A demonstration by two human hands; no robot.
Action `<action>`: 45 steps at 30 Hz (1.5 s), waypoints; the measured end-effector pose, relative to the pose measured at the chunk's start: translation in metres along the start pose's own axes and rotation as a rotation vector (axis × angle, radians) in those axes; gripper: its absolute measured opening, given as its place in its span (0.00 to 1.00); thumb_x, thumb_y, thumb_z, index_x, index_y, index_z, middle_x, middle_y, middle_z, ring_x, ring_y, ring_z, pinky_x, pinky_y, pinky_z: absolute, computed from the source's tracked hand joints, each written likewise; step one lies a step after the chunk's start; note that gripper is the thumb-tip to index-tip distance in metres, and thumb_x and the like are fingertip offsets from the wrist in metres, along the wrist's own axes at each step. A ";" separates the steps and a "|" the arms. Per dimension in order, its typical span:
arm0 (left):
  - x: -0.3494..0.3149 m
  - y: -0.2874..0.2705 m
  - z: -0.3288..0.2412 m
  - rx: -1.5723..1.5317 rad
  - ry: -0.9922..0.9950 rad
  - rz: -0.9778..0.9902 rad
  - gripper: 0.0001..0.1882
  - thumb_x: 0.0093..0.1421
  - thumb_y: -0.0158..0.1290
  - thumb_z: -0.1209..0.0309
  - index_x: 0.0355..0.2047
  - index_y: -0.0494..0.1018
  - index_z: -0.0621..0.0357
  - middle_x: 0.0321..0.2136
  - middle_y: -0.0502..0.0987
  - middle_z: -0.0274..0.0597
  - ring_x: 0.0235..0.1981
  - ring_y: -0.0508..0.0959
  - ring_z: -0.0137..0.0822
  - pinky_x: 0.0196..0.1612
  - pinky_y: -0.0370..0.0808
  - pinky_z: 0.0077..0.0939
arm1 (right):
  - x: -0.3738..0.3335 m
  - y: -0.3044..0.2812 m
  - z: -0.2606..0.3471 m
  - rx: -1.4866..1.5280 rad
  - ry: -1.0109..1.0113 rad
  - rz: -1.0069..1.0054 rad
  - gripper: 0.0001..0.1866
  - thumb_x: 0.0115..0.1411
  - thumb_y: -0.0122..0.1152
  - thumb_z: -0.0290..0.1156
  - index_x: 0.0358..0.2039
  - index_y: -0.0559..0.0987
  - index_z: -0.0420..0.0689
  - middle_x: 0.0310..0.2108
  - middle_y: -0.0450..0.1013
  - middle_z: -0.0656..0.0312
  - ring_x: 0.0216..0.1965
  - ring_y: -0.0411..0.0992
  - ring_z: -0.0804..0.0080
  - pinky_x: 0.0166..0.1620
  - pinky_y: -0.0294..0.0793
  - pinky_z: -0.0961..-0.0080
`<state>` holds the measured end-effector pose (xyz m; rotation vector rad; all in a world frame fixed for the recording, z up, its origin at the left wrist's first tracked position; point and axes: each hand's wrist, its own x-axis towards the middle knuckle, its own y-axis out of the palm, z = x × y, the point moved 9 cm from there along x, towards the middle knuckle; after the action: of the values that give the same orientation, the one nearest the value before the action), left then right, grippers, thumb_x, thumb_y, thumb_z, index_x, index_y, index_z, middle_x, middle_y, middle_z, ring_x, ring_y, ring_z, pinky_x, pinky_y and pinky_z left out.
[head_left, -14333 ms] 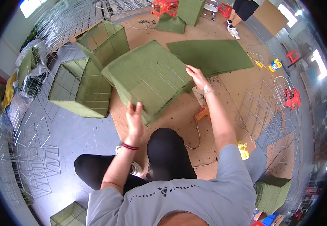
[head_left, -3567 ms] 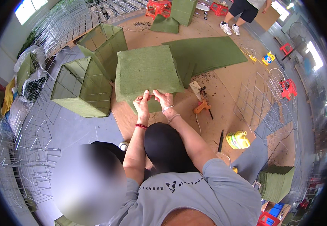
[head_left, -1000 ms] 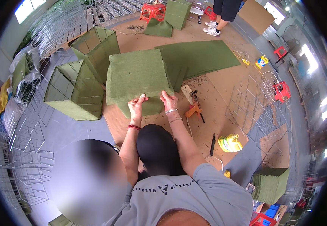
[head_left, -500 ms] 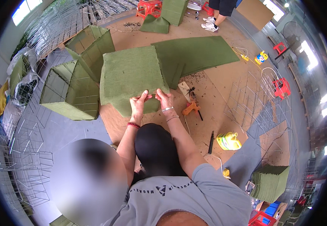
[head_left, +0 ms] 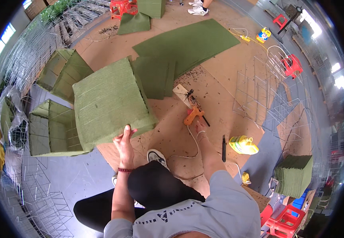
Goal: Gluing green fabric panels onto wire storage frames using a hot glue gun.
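Note:
My left hand (head_left: 124,141) pinches the near bottom edge of a green fabric-covered box (head_left: 108,99), thumb on top. The box is tilted, one broad ribbed side facing up. My right hand (head_left: 200,129) is stretched out just below the handle of an orange glue gun (head_left: 194,114), its fingers extended; whether they touch it I cannot make out. The glue gun lies by a small pale board (head_left: 182,94) with dark residue at its end. Its white cord runs back across the brown sheet.
Two open green boxes (head_left: 59,135) stand at left. Flat green fabric sheets (head_left: 192,41) lie beyond. A black-handled cutter (head_left: 224,148) and a yellow bottle (head_left: 243,145) are at right, near wire frames (head_left: 259,105) and a green fabric stack (head_left: 295,176). A person's shoes (head_left: 198,10) show at the far edge.
My right hand has let go of the box edge and moved right to the glue gun. The box has turned and shifted left, still held by my left hand. The view has shifted too.

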<state>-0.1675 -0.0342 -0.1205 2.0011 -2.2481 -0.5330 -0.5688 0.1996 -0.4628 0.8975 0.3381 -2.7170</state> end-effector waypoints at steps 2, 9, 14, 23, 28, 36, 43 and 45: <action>0.000 0.001 0.000 0.016 -0.002 -0.007 0.12 0.58 0.56 0.71 0.20 0.74 0.66 0.20 0.72 0.34 0.24 0.75 0.28 0.37 0.77 0.27 | 0.016 0.009 -0.005 -0.144 -0.011 -0.023 0.20 0.52 0.67 0.38 0.40 0.75 0.37 0.28 0.74 0.62 0.26 0.73 0.73 0.25 0.72 0.78; -0.002 -0.009 -0.013 -0.058 0.024 -0.055 0.05 0.57 0.56 0.73 0.29 0.77 0.62 0.27 0.76 0.35 0.28 0.74 0.26 0.34 0.79 0.29 | 0.029 0.109 0.004 -0.033 -0.048 0.094 0.22 0.50 0.66 0.34 0.45 0.73 0.43 0.35 0.72 0.62 0.34 0.73 0.67 0.35 0.74 0.70; 0.000 0.019 0.003 -0.172 -0.004 0.037 0.06 0.57 0.56 0.72 0.30 0.77 0.63 0.27 0.76 0.36 0.26 0.76 0.28 0.35 0.78 0.30 | 0.088 0.057 0.025 0.278 -0.005 0.427 0.17 0.44 0.59 0.27 0.39 0.76 0.49 0.30 0.71 0.60 0.28 0.72 0.66 0.32 0.74 0.68; 0.005 0.010 0.000 -0.092 -0.014 0.066 0.11 0.55 0.59 0.67 0.26 0.78 0.66 0.24 0.79 0.41 0.25 0.78 0.30 0.36 0.76 0.25 | -0.013 0.012 0.140 0.386 -0.519 0.272 0.18 0.46 0.62 0.25 0.40 0.73 0.46 0.33 0.71 0.65 0.30 0.71 0.71 0.31 0.73 0.72; 0.002 -0.015 0.000 -0.053 -0.027 0.041 0.14 0.55 0.60 0.64 0.26 0.78 0.67 0.22 0.79 0.44 0.25 0.79 0.31 0.37 0.76 0.24 | -0.154 0.020 0.231 0.768 -0.387 0.725 0.22 0.54 0.59 0.28 0.49 0.68 0.45 0.42 0.72 0.61 0.34 0.73 0.69 0.37 0.76 0.70; 0.003 -0.013 0.000 0.009 -0.056 0.086 0.19 0.55 0.59 0.59 0.24 0.78 0.67 0.23 0.79 0.43 0.24 0.77 0.28 0.41 0.75 0.23 | -0.355 0.104 0.284 0.607 -0.573 1.214 0.29 0.52 0.59 0.24 0.55 0.63 0.41 0.56 0.63 0.54 0.53 0.67 0.61 0.44 0.75 0.65; 0.011 0.013 -0.009 -0.002 -0.129 0.192 0.22 0.57 0.56 0.59 0.33 0.75 0.73 0.31 0.79 0.48 0.31 0.80 0.34 0.41 0.75 0.25 | -0.416 0.188 0.225 0.486 -0.406 1.388 0.23 0.53 0.57 0.21 0.51 0.67 0.39 0.58 0.62 0.54 0.60 0.59 0.62 0.56 0.65 0.61; 0.007 0.007 -0.010 0.000 -0.140 0.223 0.21 0.57 0.56 0.59 0.34 0.75 0.71 0.32 0.79 0.47 0.31 0.79 0.34 0.40 0.75 0.24 | -0.417 0.196 0.216 0.514 -0.339 1.364 0.29 0.51 0.57 0.19 0.55 0.64 0.39 0.58 0.61 0.55 0.60 0.59 0.63 0.55 0.67 0.62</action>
<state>-0.1723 -0.0420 -0.1100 1.7313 -2.5103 -0.6662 -0.3020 0.0222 -0.0670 0.4245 -0.7926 -1.5626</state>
